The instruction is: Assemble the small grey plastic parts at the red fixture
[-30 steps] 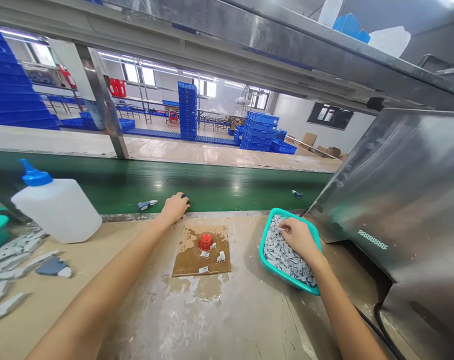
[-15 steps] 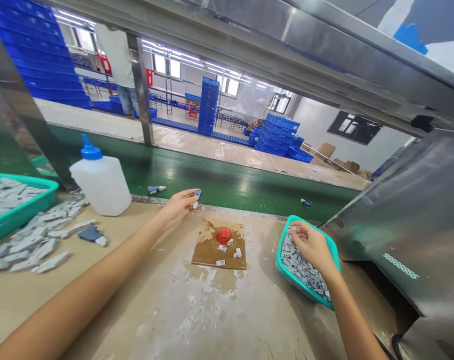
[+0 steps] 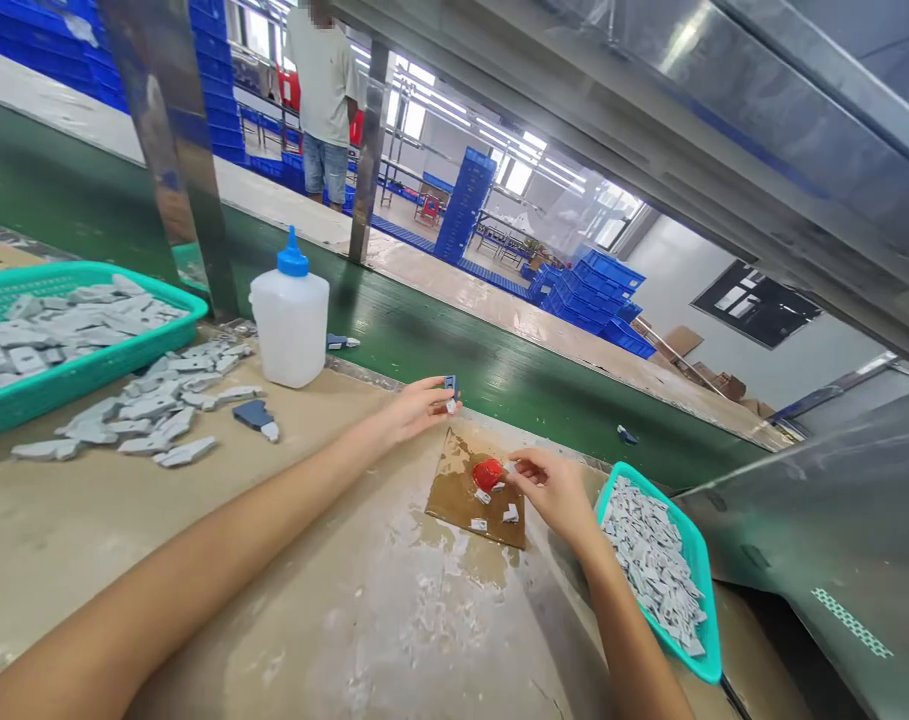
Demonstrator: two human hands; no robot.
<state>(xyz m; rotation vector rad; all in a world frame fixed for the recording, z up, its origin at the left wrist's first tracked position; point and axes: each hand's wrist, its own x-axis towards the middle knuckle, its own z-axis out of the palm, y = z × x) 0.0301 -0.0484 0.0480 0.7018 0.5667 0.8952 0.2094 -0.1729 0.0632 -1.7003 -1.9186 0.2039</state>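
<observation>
My left hand (image 3: 422,408) is closed on a small dark-blue and white plastic part (image 3: 451,384), held up near the edge of the green belt. My right hand (image 3: 550,488) pinches a small light-grey plastic piece (image 3: 509,467) beside a red cap-like dome (image 3: 488,474). The dome sits on a wet brown square board (image 3: 454,500), with several small grey pieces (image 3: 479,524) lying around it. To the right, a teal basket (image 3: 705,590) holds many small grey pieces. Another blue and white part (image 3: 256,416) lies on the table at left.
A white bottle with a blue nozzle (image 3: 290,320) stands left of centre. Further left are a teal basket (image 3: 86,385) and a pile of grey parts (image 3: 161,405). The green belt (image 3: 499,370) carries two blue parts. A person (image 3: 323,100) stands beyond; metal panels frame the right.
My right hand has moved left from the right basket to the red dome, bringing a small grey piece. My left hand still grips the blue and white part. The camera view has shifted and tilted.
</observation>
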